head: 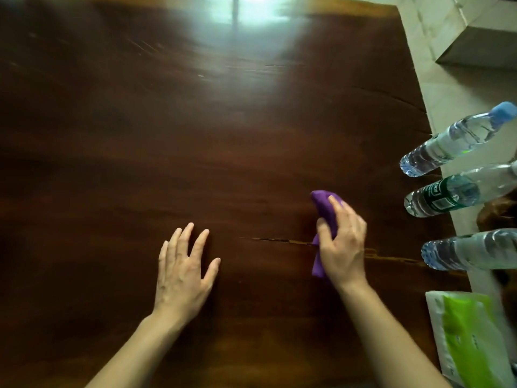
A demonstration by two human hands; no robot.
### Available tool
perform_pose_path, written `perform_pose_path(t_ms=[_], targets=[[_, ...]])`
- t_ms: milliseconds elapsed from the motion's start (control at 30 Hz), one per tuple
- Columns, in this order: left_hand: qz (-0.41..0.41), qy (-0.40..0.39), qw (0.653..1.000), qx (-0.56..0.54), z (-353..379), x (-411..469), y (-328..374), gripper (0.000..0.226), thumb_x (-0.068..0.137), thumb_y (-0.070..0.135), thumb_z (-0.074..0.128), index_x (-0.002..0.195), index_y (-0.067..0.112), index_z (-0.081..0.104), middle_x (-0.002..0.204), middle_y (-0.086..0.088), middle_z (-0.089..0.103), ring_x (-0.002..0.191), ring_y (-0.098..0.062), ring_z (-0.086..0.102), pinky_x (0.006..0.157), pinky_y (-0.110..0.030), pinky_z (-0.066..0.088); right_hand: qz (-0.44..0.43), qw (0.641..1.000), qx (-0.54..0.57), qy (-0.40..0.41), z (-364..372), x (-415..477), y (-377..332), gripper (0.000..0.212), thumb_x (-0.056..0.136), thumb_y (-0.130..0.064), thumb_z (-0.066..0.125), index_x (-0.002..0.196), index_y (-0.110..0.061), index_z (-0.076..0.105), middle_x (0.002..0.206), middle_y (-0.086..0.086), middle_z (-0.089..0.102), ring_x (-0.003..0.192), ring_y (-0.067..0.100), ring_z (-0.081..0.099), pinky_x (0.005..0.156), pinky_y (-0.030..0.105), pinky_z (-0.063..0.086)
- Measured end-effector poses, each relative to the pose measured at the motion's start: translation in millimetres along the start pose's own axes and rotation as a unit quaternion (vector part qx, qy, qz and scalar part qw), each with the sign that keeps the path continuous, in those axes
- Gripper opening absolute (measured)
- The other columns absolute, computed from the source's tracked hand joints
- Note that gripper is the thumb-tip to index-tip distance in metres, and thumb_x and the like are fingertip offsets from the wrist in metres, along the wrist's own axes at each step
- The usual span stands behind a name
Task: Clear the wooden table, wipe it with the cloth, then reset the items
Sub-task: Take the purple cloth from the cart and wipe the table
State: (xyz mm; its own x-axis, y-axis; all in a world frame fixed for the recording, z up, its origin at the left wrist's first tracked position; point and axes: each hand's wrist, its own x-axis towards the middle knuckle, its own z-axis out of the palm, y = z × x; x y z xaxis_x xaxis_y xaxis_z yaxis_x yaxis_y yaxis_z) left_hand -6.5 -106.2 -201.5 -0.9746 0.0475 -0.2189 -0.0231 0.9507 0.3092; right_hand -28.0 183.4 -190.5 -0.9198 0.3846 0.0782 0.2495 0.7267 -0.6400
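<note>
The dark wooden table (pixel 195 135) fills most of the head view. My right hand (pixel 344 242) grips a bunched purple cloth (pixel 323 204) and presses it on the wood right of centre, over a long crack. My left hand (pixel 181 267) rests flat on the table with its fingers spread, holding nothing. Along the table's right edge stand three water bottles: one with a blue cap (pixel 453 141), one with a green label (pixel 450 196) and a clear one (pixel 470 250). A white and green tissue pack (pixel 470 340) lies at the near right corner.
Beyond the table's right edge is pale tiled floor (pixel 436 51) with a grey box-like block (pixel 486 43) at the top right. Bright window glare reflects off the far middle of the tabletop (pixel 251 12).
</note>
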Motion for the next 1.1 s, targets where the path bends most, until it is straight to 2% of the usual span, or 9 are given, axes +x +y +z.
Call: perform_pose_path(t_ms=[133, 267, 400, 500, 700, 800, 900, 1000, 1100], targets=[[0.000, -0.007, 1.000, 0.011, 3, 9, 0, 0.068, 0.096, 0.050, 0.053, 0.156, 0.027, 0.032, 0.167, -0.004, 0.019, 0.156, -0.023, 0.007, 0.126, -0.045, 0.005, 0.049, 0.997, -0.052, 0.042, 4, 58, 24, 0.050, 0.095, -0.016, 0.065, 0.143, -0.008, 0.054, 0.144, 0.025, 0.052, 0.131, 0.044, 0.043, 0.115, 0.048, 0.031], [-0.004, -0.010, 1.000, 0.009, 4, 7, 0, 0.067, 0.096, 0.050, 0.053, 0.156, 0.027, 0.032, 0.167, -0.003, 0.017, 0.156, -0.022, 0.004, 0.126, -0.045, 0.004, 0.062, 0.994, -0.091, 0.022, 30, 70, 18, 0.049, 0.097, -0.023, 0.062, 0.143, -0.011, 0.054, 0.147, 0.023, 0.048, 0.133, 0.042, 0.039, 0.114, 0.046, 0.029], [-0.011, -0.010, 1.000, 0.002, 4, 7, 2, 0.067, 0.095, 0.050, 0.054, 0.155, 0.027, 0.033, 0.167, -0.002, 0.018, 0.156, -0.021, 0.004, 0.126, -0.045, 0.004, -0.005, 0.997, -0.082, -0.007, 64, 53, -22, 0.048, 0.091, -0.021, 0.065, 0.137, -0.011, 0.060, 0.143, 0.022, 0.051, 0.125, 0.043, 0.044, 0.109, 0.048, 0.036], [-0.011, -0.005, 1.000, -0.002, 5, 7, 2, 0.066, 0.093, 0.046, 0.061, 0.153, 0.025, 0.040, 0.165, -0.003, 0.024, 0.155, -0.023, 0.010, 0.126, -0.048, 0.010, -0.062, 0.995, -0.049, -0.062, 93, 32, -60, 0.051, 0.088, -0.023, 0.067, 0.138, -0.015, 0.059, 0.146, 0.020, 0.049, 0.128, 0.043, 0.043, 0.106, 0.052, 0.037], [-0.011, -0.001, 1.000, 0.001, 13, 7, -5, 0.071, 0.090, 0.039, 0.068, 0.151, 0.014, 0.041, 0.163, -0.009, 0.031, 0.154, -0.025, 0.017, 0.124, -0.051, 0.015, -0.221, 0.959, -0.006, -0.177, 140, -14, -118, 0.044, 0.092, -0.026, 0.061, 0.136, -0.017, 0.058, 0.148, 0.015, 0.049, 0.134, 0.035, 0.040, 0.097, 0.052, 0.045], [-0.009, -0.004, 1.000, 0.005, 15, 6, -7, 0.074, 0.090, 0.039, 0.067, 0.152, 0.012, 0.038, 0.162, -0.011, 0.031, 0.154, -0.024, 0.016, 0.125, -0.051, 0.014, -0.268, 0.946, -0.005, -0.183, 143, -19, -119, 0.038, 0.095, -0.024, 0.062, 0.131, -0.014, 0.064, 0.144, 0.016, 0.055, 0.131, 0.036, 0.046, 0.092, 0.051, 0.049], [-0.005, -0.001, 1.000, 0.000, 15, 5, -7, 0.071, 0.093, 0.042, 0.062, 0.154, 0.018, 0.036, 0.164, -0.007, 0.026, 0.155, -0.022, 0.011, 0.125, -0.049, 0.010, -0.308, 0.936, -0.021, -0.168, 136, -11, -105, 0.037, 0.092, -0.023, 0.064, 0.128, -0.014, 0.067, 0.142, 0.017, 0.057, 0.128, 0.037, 0.051, 0.088, 0.050, 0.050], [-0.007, 0.005, 1.000, -0.006, 13, 5, -6, 0.066, 0.095, 0.047, 0.058, 0.152, 0.022, 0.039, 0.165, -0.003, 0.024, 0.156, -0.020, 0.009, 0.125, -0.047, 0.009, -0.287, 0.946, -0.040, -0.143, 120, 6, -83, 0.041, 0.090, -0.024, 0.065, 0.130, -0.015, 0.065, 0.142, 0.015, 0.056, 0.128, 0.037, 0.051, 0.089, 0.049, 0.049], [-0.002, 0.012, 1.000, -0.011, 12, 4, -4, 0.065, 0.095, 0.050, 0.052, 0.152, 0.021, 0.041, 0.165, -0.003, 0.025, 0.155, -0.022, 0.011, 0.125, -0.048, 0.010, -0.207, 0.969, -0.079, -0.104, 97, 30, -50, 0.048, 0.087, -0.028, 0.068, 0.134, -0.019, 0.061, 0.144, 0.013, 0.053, 0.130, 0.036, 0.048, 0.095, 0.049, 0.047]])
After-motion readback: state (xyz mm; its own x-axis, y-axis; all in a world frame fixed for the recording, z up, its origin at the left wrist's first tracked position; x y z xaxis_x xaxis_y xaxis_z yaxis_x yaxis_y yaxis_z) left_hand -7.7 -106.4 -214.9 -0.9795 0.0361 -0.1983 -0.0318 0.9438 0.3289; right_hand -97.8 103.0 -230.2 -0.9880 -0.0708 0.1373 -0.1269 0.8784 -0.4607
